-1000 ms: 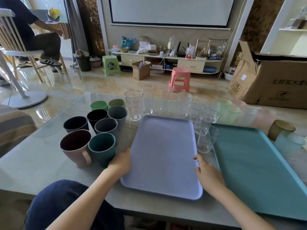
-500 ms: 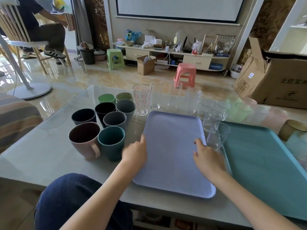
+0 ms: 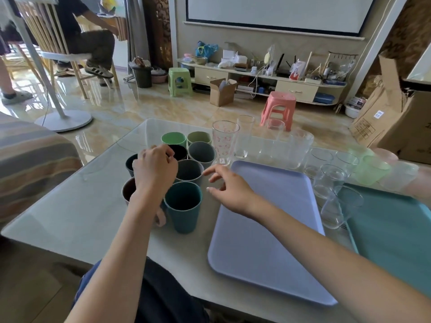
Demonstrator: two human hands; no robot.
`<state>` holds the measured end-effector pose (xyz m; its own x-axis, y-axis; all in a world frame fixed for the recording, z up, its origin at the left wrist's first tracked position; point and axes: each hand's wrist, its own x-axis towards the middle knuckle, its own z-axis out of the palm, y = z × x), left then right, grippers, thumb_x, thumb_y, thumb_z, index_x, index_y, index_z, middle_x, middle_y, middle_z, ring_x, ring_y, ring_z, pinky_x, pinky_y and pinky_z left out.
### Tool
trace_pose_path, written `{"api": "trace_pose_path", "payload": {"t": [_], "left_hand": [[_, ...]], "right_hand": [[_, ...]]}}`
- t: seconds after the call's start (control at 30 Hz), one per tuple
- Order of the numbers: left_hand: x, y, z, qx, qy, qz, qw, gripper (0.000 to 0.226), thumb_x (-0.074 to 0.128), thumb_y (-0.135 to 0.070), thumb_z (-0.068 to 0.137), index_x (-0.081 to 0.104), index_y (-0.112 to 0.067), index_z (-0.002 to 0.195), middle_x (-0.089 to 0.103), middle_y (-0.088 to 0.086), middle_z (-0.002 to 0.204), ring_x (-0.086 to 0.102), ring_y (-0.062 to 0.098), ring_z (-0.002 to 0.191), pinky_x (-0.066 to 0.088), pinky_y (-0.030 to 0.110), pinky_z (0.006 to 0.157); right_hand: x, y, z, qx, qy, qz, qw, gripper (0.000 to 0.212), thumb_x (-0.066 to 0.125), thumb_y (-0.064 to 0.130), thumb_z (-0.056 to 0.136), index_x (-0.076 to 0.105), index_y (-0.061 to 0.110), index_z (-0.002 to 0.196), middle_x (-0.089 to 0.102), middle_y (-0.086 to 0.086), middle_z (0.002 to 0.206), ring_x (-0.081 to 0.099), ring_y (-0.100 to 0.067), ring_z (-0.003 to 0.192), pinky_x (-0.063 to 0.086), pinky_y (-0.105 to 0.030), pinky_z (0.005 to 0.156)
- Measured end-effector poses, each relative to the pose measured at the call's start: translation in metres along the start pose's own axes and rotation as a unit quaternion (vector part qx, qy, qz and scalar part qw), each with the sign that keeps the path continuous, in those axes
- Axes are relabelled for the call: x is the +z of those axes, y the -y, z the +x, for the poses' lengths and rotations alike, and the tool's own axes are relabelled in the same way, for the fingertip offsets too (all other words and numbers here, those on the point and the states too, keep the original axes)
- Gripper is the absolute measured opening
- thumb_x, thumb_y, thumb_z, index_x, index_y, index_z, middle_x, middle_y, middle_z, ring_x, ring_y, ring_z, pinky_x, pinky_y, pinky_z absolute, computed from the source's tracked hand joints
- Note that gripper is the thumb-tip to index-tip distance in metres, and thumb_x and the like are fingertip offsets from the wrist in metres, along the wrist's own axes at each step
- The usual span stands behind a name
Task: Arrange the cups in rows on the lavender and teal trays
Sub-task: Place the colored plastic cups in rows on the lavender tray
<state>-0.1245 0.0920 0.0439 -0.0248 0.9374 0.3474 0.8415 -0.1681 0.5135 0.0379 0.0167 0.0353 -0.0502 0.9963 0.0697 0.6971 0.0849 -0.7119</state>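
The left hand [image 3: 155, 167] hovered over the coloured cups [image 3: 184, 180] near the surface's [image 3: 70, 213] left edge, fingers loosely curled, holding nothing. The right hand [image 3: 229, 191] reached beside the grey cup [image 3: 189, 170], its grip spread and empty. The lavender tray [image 3: 263, 241] lay bare at the near edge; the teal tray [image 3: 391, 231] sat at the right edge. Clear glasses [image 3: 331, 185] stood between and behind them.
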Motion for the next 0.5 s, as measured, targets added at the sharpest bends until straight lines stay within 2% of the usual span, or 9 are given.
{"api": "trace_pose_path", "payload": {"t": [0.1,0.17,0.23,0.3,0.4,0.5], "left_hand": [[0.007,0.014,0.025,0.020,0.082,0.060,0.995,0.032,0.051,-0.019,0.086,0.062,-0.023,0.117,0.057,0.008,0.123,0.045,0.032,0.116,0.033,0.047,0.098],[0.013,0.014,0.030,0.021,0.115,0.061,0.991,0.031,0.051,-0.022,0.086,0.062,-0.027,0.114,0.059,0.004,0.122,0.045,0.030,0.118,0.026,0.055,0.106],[0.019,0.013,0.026,0.023,0.130,0.054,0.990,0.022,0.051,-0.025,0.087,0.065,-0.028,0.104,0.063,0.000,0.112,0.048,0.027,0.115,0.010,0.065,0.111],[0.020,0.013,0.023,0.028,0.131,0.056,0.989,0.017,0.051,-0.027,0.088,0.066,-0.028,0.098,0.064,-0.003,0.105,0.049,0.025,0.113,0.000,0.068,0.108],[0.020,0.019,0.024,0.042,0.127,0.056,0.989,0.014,0.056,-0.027,0.087,0.064,-0.028,0.099,0.063,-0.003,0.106,0.049,0.024,0.113,0.003,0.068,0.107],[0.023,0.022,0.024,0.048,0.127,0.045,0.990,0.020,0.062,-0.025,0.084,0.059,-0.024,0.104,0.057,0.000,0.112,0.046,0.026,0.115,0.017,0.061,0.109]], "right_hand": [[0.015,0.001,0.007,0.027,-0.053,0.014,0.998,0.007,0.054,0.026,0.092,0.053,0.023,0.098,0.057,0.004,0.080,0.054,-0.015,0.073,0.047,-0.034,0.068],[0.027,-0.001,0.010,0.049,-0.032,0.013,0.998,0.012,0.055,0.033,0.090,0.049,0.025,0.094,0.053,0.008,0.072,0.053,-0.016,0.070,0.045,-0.033,0.063],[0.038,-0.001,0.013,0.069,0.002,0.004,0.998,0.019,0.056,0.033,0.088,0.047,0.023,0.101,0.055,0.005,0.077,0.056,-0.019,0.076,0.045,-0.032,0.065],[0.045,0.000,0.016,0.093,0.015,-0.002,0.996,0.020,0.053,0.028,0.089,0.047,0.021,0.106,0.062,-0.005,0.093,0.060,-0.025,0.087,0.049,-0.035,0.072],[0.050,-0.002,0.018,0.113,0.006,-0.002,0.994,0.014,0.046,0.023,0.086,0.049,0.023,0.100,0.065,-0.009,0.095,0.065,-0.030,0.083,0.056,-0.044,0.074],[0.038,-0.002,0.014,0.114,-0.008,0.035,0.993,0.012,0.045,0.013,0.088,0.052,0.020,0.095,0.065,-0.009,0.078,0.065,-0.023,0.062,0.054,-0.033,0.053]]}}
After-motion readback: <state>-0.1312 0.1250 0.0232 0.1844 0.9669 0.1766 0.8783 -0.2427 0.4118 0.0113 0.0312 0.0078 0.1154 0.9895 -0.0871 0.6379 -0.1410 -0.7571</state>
